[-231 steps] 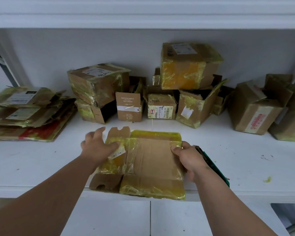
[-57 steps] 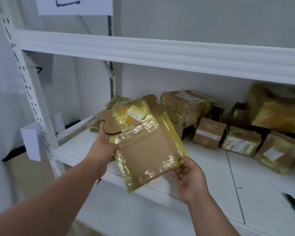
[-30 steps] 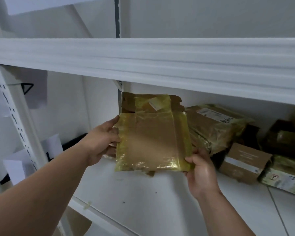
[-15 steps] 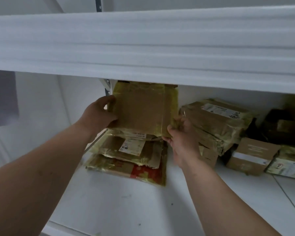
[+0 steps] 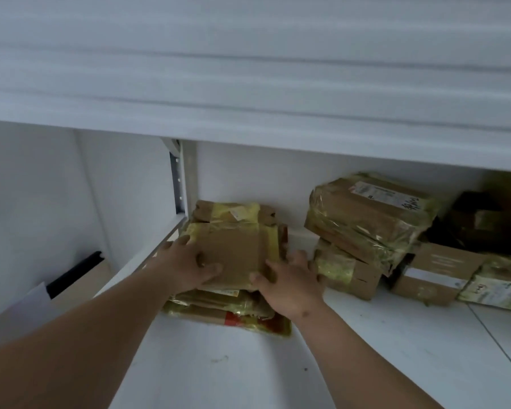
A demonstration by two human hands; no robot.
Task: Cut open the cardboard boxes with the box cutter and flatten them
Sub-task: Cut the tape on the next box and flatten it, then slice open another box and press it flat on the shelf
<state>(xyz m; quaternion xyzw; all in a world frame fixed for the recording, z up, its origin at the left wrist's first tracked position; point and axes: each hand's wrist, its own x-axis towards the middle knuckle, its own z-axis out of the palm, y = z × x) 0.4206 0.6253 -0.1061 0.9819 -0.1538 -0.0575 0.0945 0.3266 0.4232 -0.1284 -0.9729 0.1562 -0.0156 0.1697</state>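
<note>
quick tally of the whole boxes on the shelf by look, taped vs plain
yellow-taped brown cardboard boxes: 3
plain brown cardboard box with a white strip: 1
total: 4 clear ones; the dark shapes behind are too shadowed to count, and the flattened cardboard pile is left out
</note>
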